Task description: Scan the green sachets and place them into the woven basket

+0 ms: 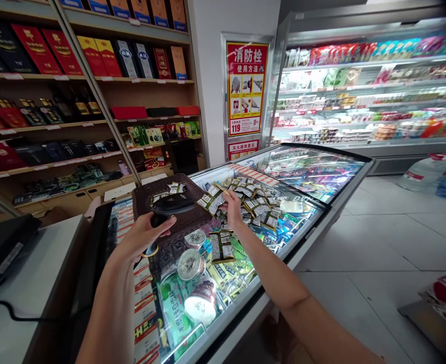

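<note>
My left hand [141,235] is wrapped round the handle of a black barcode scanner [169,205], held over a dark brown woven basket [190,220] on the glass lid of a chest freezer [313,222]. My right hand [231,205] pinches a small dark sachet [211,201] with a white label, lifted toward the scanner. A heap of the same small sachets [255,199] lies spread on the glass just beyond that hand. A few sachets [175,188] rest in the basket. Another sachet [223,246] lies on the glass near my right forearm.
Ice cream tubs [200,303] show under the freezer glass. A grey counter [21,303] with a black device [1,247] and cable is at left. Shelves of boxed goods [94,55] fill the back wall; an open chiller [370,91] stands right. Tiled floor [378,242] lies beside the freezer.
</note>
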A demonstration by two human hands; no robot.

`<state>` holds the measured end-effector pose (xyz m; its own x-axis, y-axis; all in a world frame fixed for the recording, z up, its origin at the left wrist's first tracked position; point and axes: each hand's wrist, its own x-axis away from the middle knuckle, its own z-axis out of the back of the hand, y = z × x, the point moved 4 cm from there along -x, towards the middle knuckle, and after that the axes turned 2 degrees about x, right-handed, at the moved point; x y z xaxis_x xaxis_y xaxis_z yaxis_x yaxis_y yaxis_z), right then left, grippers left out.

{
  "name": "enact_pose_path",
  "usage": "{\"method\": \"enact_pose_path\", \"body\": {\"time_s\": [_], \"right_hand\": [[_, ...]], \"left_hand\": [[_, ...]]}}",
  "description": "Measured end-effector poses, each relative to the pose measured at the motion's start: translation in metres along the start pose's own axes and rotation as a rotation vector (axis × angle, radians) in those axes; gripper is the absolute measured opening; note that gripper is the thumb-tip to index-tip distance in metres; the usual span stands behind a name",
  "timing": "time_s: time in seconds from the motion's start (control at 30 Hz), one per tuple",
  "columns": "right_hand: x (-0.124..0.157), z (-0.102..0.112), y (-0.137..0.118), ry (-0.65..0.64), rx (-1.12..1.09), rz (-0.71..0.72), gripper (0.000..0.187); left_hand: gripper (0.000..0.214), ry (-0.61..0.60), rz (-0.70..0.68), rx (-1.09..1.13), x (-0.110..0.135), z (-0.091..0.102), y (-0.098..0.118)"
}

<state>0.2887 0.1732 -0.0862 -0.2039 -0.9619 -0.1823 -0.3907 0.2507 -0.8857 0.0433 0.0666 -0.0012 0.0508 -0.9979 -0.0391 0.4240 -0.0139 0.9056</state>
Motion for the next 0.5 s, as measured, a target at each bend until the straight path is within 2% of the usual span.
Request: {"method": "enact_pose_path", "body": {"time_s": [0.1, 0.27, 0.5], "right_hand": [[0.0016, -0.0004, -0.0024, 0.006, 0.024, -0.036, 0.02], [0.0027, -0.0023, -0.0058, -0.016, 0.229, -0.045, 0.016], [0.0024, 0.0007, -0.003, -0.045, 0.474, 0.014, 0.022]], "left_hand": [[0.055, -0.013, -0.014, 0.033, -0.0009, -0.0048, 0.0016], [0.049, 0.009, 0.027, 0.041, -0.0008, -0.007, 0.0038], [0.048, 0.049, 0.027, 0.088, -0.0039, -0.0099, 0.0045]]}}
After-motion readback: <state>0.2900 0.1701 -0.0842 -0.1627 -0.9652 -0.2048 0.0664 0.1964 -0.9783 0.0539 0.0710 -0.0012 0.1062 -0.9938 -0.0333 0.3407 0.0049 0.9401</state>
